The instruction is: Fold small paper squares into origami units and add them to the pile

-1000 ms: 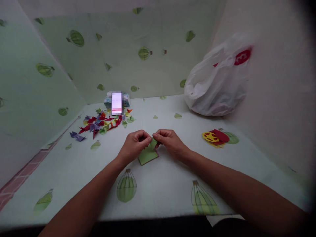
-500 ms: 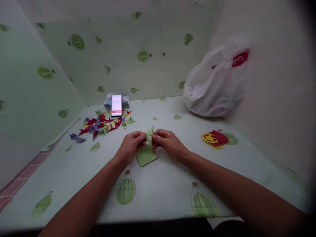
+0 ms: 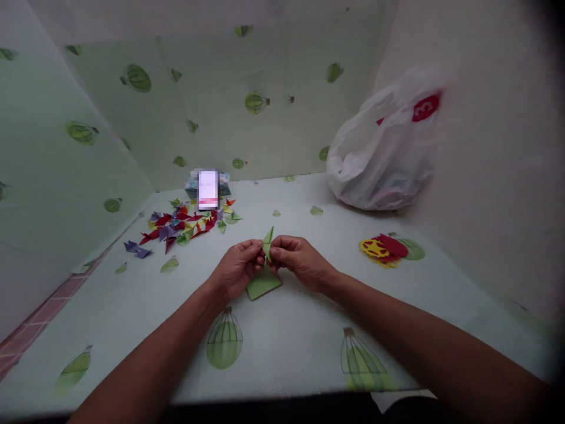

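Observation:
A partly folded green paper [image 3: 263, 281] sits at the middle of the table, its near end resting on the surface and a pointed flap standing up between my fingers. My left hand [image 3: 237, 268] pinches the flap from the left. My right hand [image 3: 296, 258] pinches it from the right, fingertips almost meeting those of the left. Both hands are closed on the paper.
A heap of small folded paper pieces [image 3: 183, 222] in red, purple, yellow and green lies at the back left, by a small box [image 3: 207, 187]. A white plastic bag [image 3: 384, 153] leans in the back right corner. Red and yellow cut papers [image 3: 383, 247] lie at right. Walls enclose three sides.
The green flap has been raised from lying low between my fingers to standing upright. Both hands have drawn closer together around it and stayed at the table's middle.

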`<state>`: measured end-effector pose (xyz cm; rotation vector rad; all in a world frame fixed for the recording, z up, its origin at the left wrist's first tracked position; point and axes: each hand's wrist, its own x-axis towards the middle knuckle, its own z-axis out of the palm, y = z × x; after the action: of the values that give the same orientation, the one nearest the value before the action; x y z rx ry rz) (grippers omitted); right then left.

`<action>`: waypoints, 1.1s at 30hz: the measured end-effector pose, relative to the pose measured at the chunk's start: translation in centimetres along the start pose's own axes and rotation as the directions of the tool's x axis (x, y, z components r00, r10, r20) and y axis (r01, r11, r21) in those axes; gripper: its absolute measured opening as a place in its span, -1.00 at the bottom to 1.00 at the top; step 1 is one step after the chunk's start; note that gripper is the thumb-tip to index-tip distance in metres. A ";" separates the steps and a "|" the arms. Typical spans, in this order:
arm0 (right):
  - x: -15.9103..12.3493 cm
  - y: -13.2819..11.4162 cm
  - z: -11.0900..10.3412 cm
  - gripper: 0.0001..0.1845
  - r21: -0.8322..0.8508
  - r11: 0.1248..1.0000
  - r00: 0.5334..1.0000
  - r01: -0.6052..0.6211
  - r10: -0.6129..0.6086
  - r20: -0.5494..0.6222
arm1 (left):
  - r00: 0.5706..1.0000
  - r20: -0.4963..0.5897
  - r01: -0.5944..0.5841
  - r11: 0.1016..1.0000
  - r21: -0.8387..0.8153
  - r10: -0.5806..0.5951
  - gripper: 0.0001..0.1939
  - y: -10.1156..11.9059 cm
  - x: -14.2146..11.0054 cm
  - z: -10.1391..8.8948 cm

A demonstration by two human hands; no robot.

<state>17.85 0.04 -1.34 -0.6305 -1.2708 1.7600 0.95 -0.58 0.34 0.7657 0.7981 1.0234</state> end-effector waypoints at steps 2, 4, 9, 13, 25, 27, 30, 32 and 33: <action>0.0 0.0 0.0 -0.77 0.003 1.000 1.000 -0.001 0.001 0.001 | 1.000 0.009 0.012 1.000 -0.002 -0.012 -0.70 0.0 0.0 -0.1; 0.0 -0.1 0.0 -0.76 0.004 1.000 1.000 -0.006 0.006 0.000 | 0.999 0.023 0.025 1.000 0.000 -0.025 -0.71 -0.1 0.1 -0.3; -0.1 -0.1 0.0 -0.72 0.011 1.000 1.000 -0.021 0.021 -0.002 | 0.997 0.058 0.047 0.999 0.003 -0.047 -0.75 0.0 0.1 -0.3; -0.1 -0.2 0.1 -0.74 0.017 1.000 1.000 -0.020 0.020 0.001 | 0.997 0.053 0.050 0.999 0.015 -0.051 -0.74 0.1 0.0 -0.1; -0.1 -0.3 0.2 -0.93 -0.288 0.951 0.978 0.110 -0.155 -0.138 | 0.951 -0.022 -0.253 0.818 0.517 0.308 -0.78 -0.4 -0.6 0.2; -0.1 -0.3 0.2 -0.93 -0.396 0.911 0.970 0.112 -0.186 -0.154 | 0.937 -0.016 -0.274 0.762 0.588 0.349 -0.81 -0.3 -0.8 0.6; -0.4 -0.4 0.3 -0.89 -0.589 0.796 0.946 0.138 -0.282 -0.159 | 0.907 -0.003 -0.331 0.715 0.616 0.422 -0.83 -0.3 -1.0 0.8; -0.5 -0.5 0.4 -0.87 -0.708 0.690 0.922 0.148 -0.355 -0.154 | 0.901 0.023 -0.352 0.699 0.622 0.434 -0.83 -0.5 -1.1 0.9; -0.6 -0.5 0.5 -0.87 -0.755 0.638 0.908 0.148 -0.390 -0.152 | 0.904 0.038 -0.353 0.695 0.626 0.425 -0.83 -0.6 -1.1 0.9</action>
<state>17.95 -0.65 -0.80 -1.0447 -1.7366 0.7946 1.63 -1.93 0.50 1.5156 1.1233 1.1980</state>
